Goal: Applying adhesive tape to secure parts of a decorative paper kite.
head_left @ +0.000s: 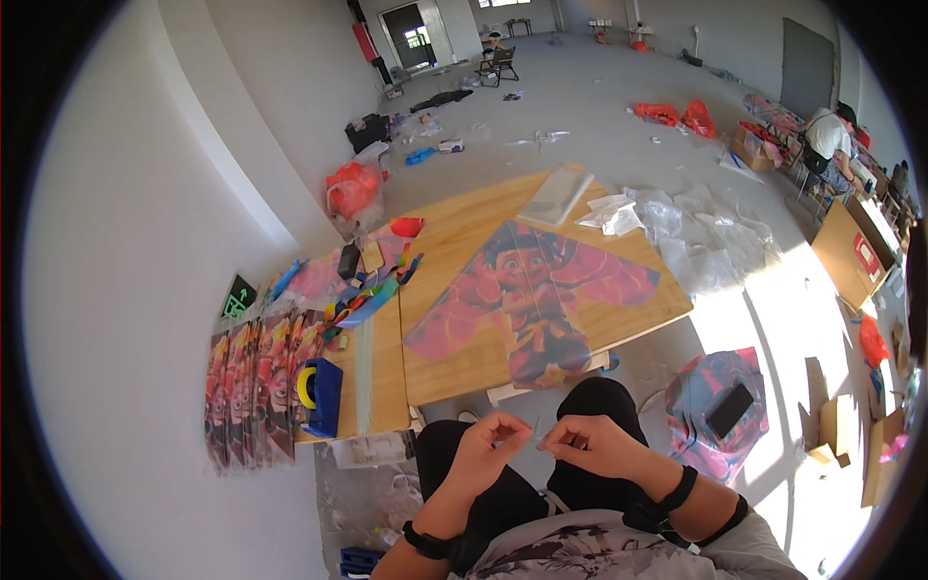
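Note:
Above my lap, in front of the table's near edge, my left hand (pixel 491 450) and my right hand (pixel 597 447) face each other with thumbs and forefingers pinched. A thin, clear sliver shows between the fingertips, too small to name. Beyond them, a kite sail (pixel 541 300) printed with a cartoon figure lies spread on the wooden table (pixel 454 372), its lower tip at the near edge. Left of my hands stands a blue tape dispenser (pixel 327 401) with a yellow core. Beside it, several printed kite sails (pixel 253 387) overlap at the table's left side.
Colourful ribbons (pixel 362 304) and a black block (pixel 349 261) lie at the table's left. A clear plastic packet (pixel 556 196) rests at the far edge. To my right, a dark phone (pixel 730 412) sits on printed fabric (pixel 696 387). Cardboard boxes (pixel 851 253) and a person (pixel 831 140) are farther right.

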Action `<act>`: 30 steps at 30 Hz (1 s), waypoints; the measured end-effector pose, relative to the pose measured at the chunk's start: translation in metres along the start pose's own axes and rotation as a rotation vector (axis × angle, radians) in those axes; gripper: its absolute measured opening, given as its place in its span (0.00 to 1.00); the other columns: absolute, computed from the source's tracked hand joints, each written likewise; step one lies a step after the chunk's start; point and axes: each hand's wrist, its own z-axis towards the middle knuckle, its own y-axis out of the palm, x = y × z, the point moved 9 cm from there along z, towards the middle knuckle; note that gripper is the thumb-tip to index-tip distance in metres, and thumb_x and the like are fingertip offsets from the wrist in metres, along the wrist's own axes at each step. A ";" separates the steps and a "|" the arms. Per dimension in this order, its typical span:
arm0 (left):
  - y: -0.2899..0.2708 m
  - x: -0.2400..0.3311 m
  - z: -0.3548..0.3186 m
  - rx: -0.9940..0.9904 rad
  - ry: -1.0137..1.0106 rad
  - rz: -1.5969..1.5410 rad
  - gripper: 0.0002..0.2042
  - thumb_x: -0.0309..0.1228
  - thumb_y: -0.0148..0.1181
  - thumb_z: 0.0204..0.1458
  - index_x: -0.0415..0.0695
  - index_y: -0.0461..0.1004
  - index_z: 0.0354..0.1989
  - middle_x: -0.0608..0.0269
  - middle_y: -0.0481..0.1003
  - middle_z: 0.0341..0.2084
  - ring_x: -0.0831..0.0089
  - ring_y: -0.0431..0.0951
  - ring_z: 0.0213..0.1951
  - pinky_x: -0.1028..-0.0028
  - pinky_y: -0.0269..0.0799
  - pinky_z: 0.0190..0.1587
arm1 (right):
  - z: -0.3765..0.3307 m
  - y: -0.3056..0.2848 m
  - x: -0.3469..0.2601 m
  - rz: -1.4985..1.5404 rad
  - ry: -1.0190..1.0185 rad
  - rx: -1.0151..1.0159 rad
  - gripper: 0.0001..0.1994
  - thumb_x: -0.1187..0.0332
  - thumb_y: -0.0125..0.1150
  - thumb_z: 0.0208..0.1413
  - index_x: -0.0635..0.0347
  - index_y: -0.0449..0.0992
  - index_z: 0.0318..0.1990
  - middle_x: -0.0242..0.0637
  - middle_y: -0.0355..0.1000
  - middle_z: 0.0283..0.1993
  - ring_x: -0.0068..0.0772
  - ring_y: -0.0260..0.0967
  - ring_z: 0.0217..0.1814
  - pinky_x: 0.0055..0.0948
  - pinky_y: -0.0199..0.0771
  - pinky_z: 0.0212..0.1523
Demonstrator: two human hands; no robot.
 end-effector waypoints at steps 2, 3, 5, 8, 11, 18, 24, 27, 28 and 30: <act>-0.001 0.013 0.000 0.031 0.052 0.053 0.04 0.23 0.64 0.58 0.39 0.76 0.40 0.66 0.78 0.37 0.82 0.75 0.37 0.79 0.71 0.40 | 0.001 0.004 0.023 0.161 0.105 0.009 0.08 0.69 0.64 0.61 0.59 0.79 0.46 0.31 0.79 0.36 0.18 0.72 0.31 0.21 0.73 0.30; 0.001 0.029 -0.002 0.071 0.093 0.214 0.04 0.22 0.65 0.57 0.40 0.76 0.38 0.65 0.78 0.34 0.80 0.75 0.36 0.78 0.71 0.39 | 0.000 0.006 0.037 0.319 0.207 0.021 0.10 0.69 0.64 0.61 0.60 0.79 0.48 0.31 0.77 0.35 0.17 0.71 0.31 0.21 0.72 0.30; 0.004 0.050 -0.004 0.114 0.136 0.372 0.03 0.22 0.65 0.55 0.41 0.77 0.36 0.65 0.78 0.32 0.79 0.76 0.35 0.76 0.71 0.38 | 0.001 0.008 0.042 0.330 0.248 0.023 0.11 0.69 0.65 0.61 0.61 0.79 0.49 0.30 0.76 0.34 0.16 0.70 0.31 0.20 0.72 0.30; 0.016 0.082 -0.012 0.158 0.400 0.721 0.04 0.23 0.67 0.51 0.43 0.78 0.33 0.63 0.76 0.27 0.71 0.76 0.31 0.73 0.71 0.35 | 0.003 0.010 0.044 0.327 0.358 0.014 0.15 0.70 0.65 0.60 0.62 0.78 0.53 0.29 0.75 0.34 0.15 0.70 0.33 0.18 0.72 0.29; 0.025 0.104 -0.026 0.248 0.660 0.969 0.05 0.24 0.68 0.48 0.43 0.78 0.32 0.61 0.76 0.26 0.64 0.75 0.28 0.70 0.70 0.32 | 0.004 0.011 0.052 0.424 0.461 0.048 0.18 0.70 0.66 0.59 0.61 0.76 0.57 0.29 0.75 0.36 0.15 0.70 0.35 0.19 0.73 0.31; -0.012 0.102 -0.023 0.375 0.436 0.621 0.06 0.23 0.69 0.49 0.41 0.78 0.34 0.62 0.78 0.28 0.72 0.74 0.27 0.74 0.70 0.33 | 0.017 0.010 0.015 0.617 0.137 0.277 0.21 0.71 0.67 0.59 0.63 0.74 0.59 0.34 0.76 0.41 0.21 0.73 0.40 0.25 0.78 0.44; -0.033 0.101 -0.014 0.387 0.402 0.547 0.06 0.27 0.70 0.50 0.42 0.80 0.35 0.62 0.80 0.29 0.70 0.75 0.26 0.72 0.70 0.29 | 0.040 0.014 0.024 0.479 0.150 0.237 0.10 0.71 0.67 0.60 0.65 0.78 0.45 0.31 0.77 0.37 0.19 0.73 0.37 0.21 0.74 0.41; -0.045 0.099 -0.008 0.454 0.406 0.541 0.08 0.28 0.70 0.49 0.43 0.81 0.37 0.61 0.81 0.28 0.70 0.76 0.26 0.71 0.71 0.30 | 0.049 0.013 0.022 0.404 0.176 0.304 0.10 0.71 0.67 0.59 0.65 0.79 0.45 0.29 0.77 0.34 0.18 0.72 0.35 0.19 0.72 0.39; -0.052 0.097 -0.004 0.494 0.383 0.515 0.09 0.28 0.70 0.49 0.43 0.81 0.38 0.61 0.81 0.28 0.70 0.76 0.26 0.71 0.71 0.30 | 0.054 0.012 0.018 0.400 0.170 0.302 0.10 0.71 0.67 0.59 0.65 0.79 0.45 0.29 0.77 0.34 0.18 0.72 0.35 0.19 0.72 0.39; -0.069 0.083 0.007 0.491 0.378 0.523 0.09 0.28 0.70 0.49 0.43 0.82 0.39 0.60 0.81 0.28 0.69 0.77 0.26 0.71 0.72 0.31 | 0.063 0.012 0.017 0.314 0.225 0.342 0.13 0.71 0.68 0.59 0.67 0.79 0.48 0.29 0.77 0.32 0.16 0.72 0.34 0.19 0.72 0.38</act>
